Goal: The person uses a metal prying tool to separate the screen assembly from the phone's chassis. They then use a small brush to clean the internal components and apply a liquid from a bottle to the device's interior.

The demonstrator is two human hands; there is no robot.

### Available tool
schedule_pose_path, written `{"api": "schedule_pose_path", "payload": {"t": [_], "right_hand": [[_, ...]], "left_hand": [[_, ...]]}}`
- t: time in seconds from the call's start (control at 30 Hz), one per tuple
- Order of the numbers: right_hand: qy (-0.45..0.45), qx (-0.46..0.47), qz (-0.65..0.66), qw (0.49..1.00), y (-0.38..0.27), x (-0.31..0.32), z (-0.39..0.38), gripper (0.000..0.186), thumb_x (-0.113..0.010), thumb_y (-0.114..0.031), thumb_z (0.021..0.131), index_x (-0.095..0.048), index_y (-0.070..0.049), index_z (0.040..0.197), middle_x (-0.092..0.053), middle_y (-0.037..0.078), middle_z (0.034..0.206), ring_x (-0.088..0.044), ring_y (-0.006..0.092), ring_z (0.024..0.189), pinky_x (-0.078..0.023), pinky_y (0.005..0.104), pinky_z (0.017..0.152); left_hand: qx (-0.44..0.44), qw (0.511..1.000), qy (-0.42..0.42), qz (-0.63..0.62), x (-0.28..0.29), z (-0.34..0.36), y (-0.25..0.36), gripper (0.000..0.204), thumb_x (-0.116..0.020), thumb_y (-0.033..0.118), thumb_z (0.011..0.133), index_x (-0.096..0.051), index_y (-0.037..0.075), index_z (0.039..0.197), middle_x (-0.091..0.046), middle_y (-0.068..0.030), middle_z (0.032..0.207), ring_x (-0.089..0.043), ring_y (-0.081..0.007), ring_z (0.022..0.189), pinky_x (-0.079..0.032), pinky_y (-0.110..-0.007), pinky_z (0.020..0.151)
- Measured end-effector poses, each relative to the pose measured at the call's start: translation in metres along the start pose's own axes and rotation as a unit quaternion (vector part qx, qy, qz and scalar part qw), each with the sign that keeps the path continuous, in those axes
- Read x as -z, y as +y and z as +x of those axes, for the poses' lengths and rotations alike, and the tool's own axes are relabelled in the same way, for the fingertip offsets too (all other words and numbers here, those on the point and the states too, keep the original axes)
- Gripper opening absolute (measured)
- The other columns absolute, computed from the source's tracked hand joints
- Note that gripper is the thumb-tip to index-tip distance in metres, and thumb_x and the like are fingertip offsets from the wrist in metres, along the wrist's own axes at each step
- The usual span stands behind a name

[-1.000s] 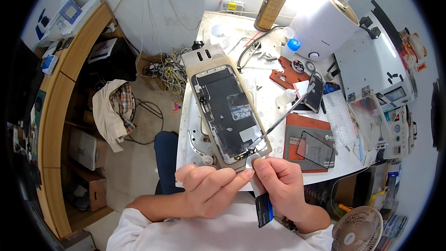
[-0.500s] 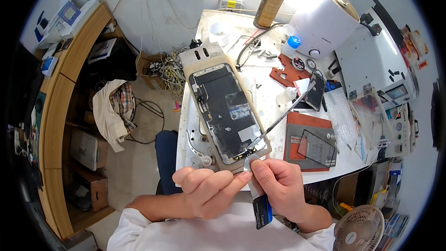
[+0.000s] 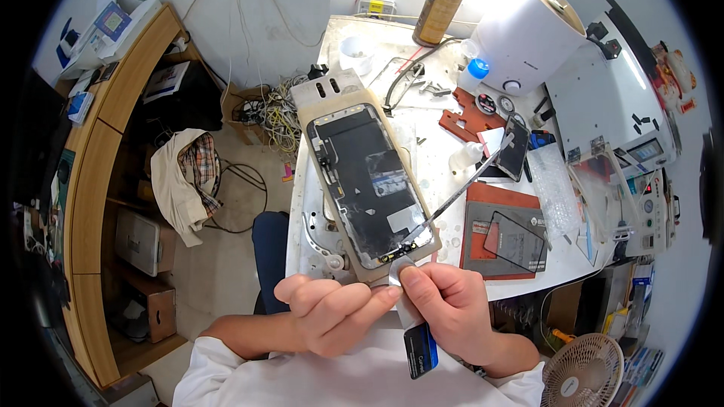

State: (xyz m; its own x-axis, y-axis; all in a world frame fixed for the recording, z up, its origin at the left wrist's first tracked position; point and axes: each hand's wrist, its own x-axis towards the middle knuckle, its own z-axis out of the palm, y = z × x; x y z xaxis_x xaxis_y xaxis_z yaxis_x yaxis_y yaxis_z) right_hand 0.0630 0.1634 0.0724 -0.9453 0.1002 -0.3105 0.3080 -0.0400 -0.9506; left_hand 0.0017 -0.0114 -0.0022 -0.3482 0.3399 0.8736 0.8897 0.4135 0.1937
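Note:
My right hand (image 3: 452,305) grips a thin metal pry blade (image 3: 407,313) with a black and blue end (image 3: 421,350), thumb pressed on it near its upper tip. My left hand (image 3: 335,313) is closed, fingers curled, its fingertips meeting the blade's left edge; whether they pinch anything is hidden. Just beyond both hands a phone screen assembly (image 3: 369,173) lies back side up, with small connector parts (image 3: 396,250) at its near end. It rests on a beige pad (image 3: 418,207) on a metal plate. A long thin metal tool (image 3: 460,192) slants from the screen's near end toward the right.
On the right of the white table lie a brown and grey mat (image 3: 483,256), bubble wrap (image 3: 554,188) and another phone (image 3: 514,149). A white cylindrical appliance (image 3: 528,38), a spray can (image 3: 440,7) and a blue-capped bottle (image 3: 473,71) stand at the back. A fan (image 3: 584,373) is at lower right.
The blade's upper tip has shifted slightly left, and its black and blue end has tilted and dropped a little. My left hand has moved slightly left and down. The screen has stayed in place.

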Motion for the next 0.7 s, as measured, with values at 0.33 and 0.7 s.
{"api": "schedule_pose_path", "payload": {"t": [0.33, 0.7], "right_hand": [[-0.037, 0.026, -0.082, 0.996, 0.001, 0.02, 0.005, 0.039, -0.056, -0.027, 0.111, -0.069, 0.002, 0.089, -0.054, -0.004, 0.064, -0.044, 0.0029, 0.061, -0.036, 0.0244, 0.049], [0.32, 0.236, -0.525, 0.752, 0.057, 0.129, 0.13, 0.082, -0.089, -0.031, 0.08, -0.049, 0.002, 0.143, -0.065, 0.015, 0.123, -0.053, 0.0331, 0.128, -0.04, 0.0472, 0.108]], "left_hand": [[-0.009, 0.999, 0.028, 0.025, -0.009, 0.0, 0.001, 0.04, -0.074, 0.026, 0.067, -0.084, 0.019, 0.106, -0.056, 0.0116, 0.095, -0.041, -0.0096, 0.085, -0.022, -0.033, 0.075], [0.019, 0.999, 0.016, 0.032, -0.009, 0.003, 0.009, 0.039, -0.074, 0.023, 0.067, -0.084, 0.02, 0.105, -0.056, 0.011, 0.095, -0.042, -0.0105, 0.086, -0.023, -0.034, 0.077]]}}
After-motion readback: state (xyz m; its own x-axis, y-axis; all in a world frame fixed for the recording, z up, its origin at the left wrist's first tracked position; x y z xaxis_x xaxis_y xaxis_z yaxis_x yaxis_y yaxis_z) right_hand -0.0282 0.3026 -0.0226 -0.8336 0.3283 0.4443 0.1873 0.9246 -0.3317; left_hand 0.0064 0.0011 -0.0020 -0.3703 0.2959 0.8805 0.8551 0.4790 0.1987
